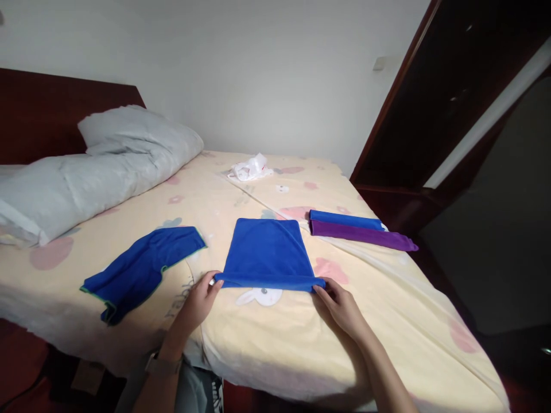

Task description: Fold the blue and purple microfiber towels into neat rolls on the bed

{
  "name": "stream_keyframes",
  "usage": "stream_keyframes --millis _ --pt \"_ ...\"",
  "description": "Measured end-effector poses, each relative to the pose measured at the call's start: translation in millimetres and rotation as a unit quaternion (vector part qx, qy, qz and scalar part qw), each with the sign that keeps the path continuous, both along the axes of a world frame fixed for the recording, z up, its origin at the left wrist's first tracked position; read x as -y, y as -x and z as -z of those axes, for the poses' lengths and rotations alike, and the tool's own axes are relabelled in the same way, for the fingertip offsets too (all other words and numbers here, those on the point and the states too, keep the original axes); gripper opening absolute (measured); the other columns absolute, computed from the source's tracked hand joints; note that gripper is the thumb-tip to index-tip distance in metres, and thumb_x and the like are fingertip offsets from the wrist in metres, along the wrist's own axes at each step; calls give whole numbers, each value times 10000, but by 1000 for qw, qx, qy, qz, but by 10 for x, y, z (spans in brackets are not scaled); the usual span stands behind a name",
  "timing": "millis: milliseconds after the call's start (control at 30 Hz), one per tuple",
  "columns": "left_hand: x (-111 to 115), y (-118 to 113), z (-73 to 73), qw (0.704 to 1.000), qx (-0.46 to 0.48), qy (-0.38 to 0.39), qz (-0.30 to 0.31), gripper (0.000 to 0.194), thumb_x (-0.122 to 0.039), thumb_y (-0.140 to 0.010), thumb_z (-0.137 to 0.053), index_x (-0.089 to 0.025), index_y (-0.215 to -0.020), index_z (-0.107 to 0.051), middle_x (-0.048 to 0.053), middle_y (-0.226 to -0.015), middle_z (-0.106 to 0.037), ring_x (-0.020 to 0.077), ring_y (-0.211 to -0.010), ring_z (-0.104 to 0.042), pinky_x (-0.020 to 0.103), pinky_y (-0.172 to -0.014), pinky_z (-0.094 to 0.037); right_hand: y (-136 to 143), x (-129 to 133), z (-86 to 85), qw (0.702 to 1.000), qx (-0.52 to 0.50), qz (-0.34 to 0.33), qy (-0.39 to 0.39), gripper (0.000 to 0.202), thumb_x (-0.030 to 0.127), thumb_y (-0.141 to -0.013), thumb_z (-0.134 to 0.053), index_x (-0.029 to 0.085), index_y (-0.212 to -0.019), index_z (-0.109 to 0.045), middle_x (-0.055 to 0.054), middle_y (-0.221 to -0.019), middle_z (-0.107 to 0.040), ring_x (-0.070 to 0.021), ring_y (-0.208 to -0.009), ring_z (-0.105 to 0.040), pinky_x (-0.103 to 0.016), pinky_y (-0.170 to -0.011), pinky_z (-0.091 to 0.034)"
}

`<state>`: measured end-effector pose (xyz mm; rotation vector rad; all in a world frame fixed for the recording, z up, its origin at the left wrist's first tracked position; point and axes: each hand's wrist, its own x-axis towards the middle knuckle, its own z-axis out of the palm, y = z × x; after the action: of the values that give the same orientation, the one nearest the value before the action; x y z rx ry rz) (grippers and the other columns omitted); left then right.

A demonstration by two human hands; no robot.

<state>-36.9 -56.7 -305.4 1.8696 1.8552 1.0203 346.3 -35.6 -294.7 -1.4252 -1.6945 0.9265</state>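
Observation:
A blue cloth [267, 246] lies spread on the bed in front of me, its near edge turned into a narrow roll. At the left end of that roll, my left hand [202, 297] pinches the fabric between thumb and fingers. My right hand [339, 301] grips the roll's right end in the same way. Off to the left is a second blue cloth [146, 269] with green edging, crumpled and unrolled. On the right, a rolled blue cloth [344, 218] rests beside a rolled purple cloth [361, 234].
The bed [275, 338] has a cream sheet with rabbit prints. A grey quilt [107, 172] is heaped at the left near the dark wooden headboard [55, 109]. A crumpled white plastic bag [250, 168] sits toward the wall. A dark wooden cabinet [413, 115] stands at the right.

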Motion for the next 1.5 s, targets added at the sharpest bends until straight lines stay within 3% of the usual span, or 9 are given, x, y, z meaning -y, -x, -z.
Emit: stream_keyframes --millis 233,333,433,533,633,833,1133,1367,1500 --pt "72 78 64 997 48 61 -16 394 -514 -886 -531 -199 -1069 -682 60 -967 -758 218 -871 -712 286 -739 -551 -114 76 -131 997 35 -42 58 442 562 -943 -481 190 -794 -668 -33 -761 -700 -222 -745 -631 -293 -660 -449" --pt "116 53 45 997 -23 68 -38 341 -496 -871 -575 -212 -1008 -703 29 -783 -737 201 -728 -697 266 -661 -503 -134 71 -81 993 67 -27 90 392 560 -907 -534 211 -874 -711 -34 -798 -740 -243 -762 -674 -308 -673 -469" --pt "141 -36 1 989 -128 28 -63 305 -476 -895 -554 -211 -862 -701 26 -666 -682 190 -638 -652 271 -627 -439 -128 43 -18 989 118 54 73 382 529 -832 -642 238 -1070 -714 -45 -914 -771 -285 -873 -707 -341 -746 -494" --pt "143 -127 -38 986 -160 0 -55 360 -449 -933 -480 -209 -715 -639 40 -643 -649 193 -626 -624 285 -636 -422 -109 24 -2 987 126 69 68 368 524 -854 -609 248 -1060 -739 -59 -1002 -778 -312 -973 -707 -374 -814 -506" --pt "133 -167 -60 990 -132 -17 -43 356 -452 -923 -457 -217 -694 -592 51 -682 -644 208 -672 -622 299 -659 -440 -95 26 -25 992 94 45 69 364 512 -906 -522 270 -1016 -771 -47 -1044 -779 -326 -1024 -702 -403 -860 -506" --pt "137 -159 -55 997 -36 18 -68 288 -505 -888 -475 -235 -815 -545 -9 -659 -615 179 -598 -607 275 -600 -457 -102 19 -3 994 57 59 75 359 509 -873 -558 263 -1031 -766 -44 -1034 -781 -317 -1016 -709 -398 -865 -523" --pt "141 -311 22 988 -98 -34 -117 234 -464 -910 -453 -247 -823 -461 65 -806 -686 249 -743 -669 317 -659 -456 -36 8 94 991 41 79 95 411 539 -875 -546 257 -1160 -634 -49 -940 -768 -269 -908 -724 -366 -798 -520" --pt "130 -390 -42 990 -42 17 -134 225 -457 -883 -485 -258 -812 -409 -37 -635 -547 178 -529 -559 260 -527 -354 -16 -6 164 994 -25 78 73 421 568 -863 -546 244 -1131 -567 -38 -859 -737 -240 -816 -715 -337 -716 -527" --pt "92 -385 4 991 17 -7 -134 290 -517 -862 -523 -254 -788 -430 -50 -624 -508 160 -548 -533 255 -538 -388 13 -13 177 994 -48 85 40 395 544 -824 -602 239 -1075 -606 -50 -918 -729 -230 -829 -706 -327 -715 -539"
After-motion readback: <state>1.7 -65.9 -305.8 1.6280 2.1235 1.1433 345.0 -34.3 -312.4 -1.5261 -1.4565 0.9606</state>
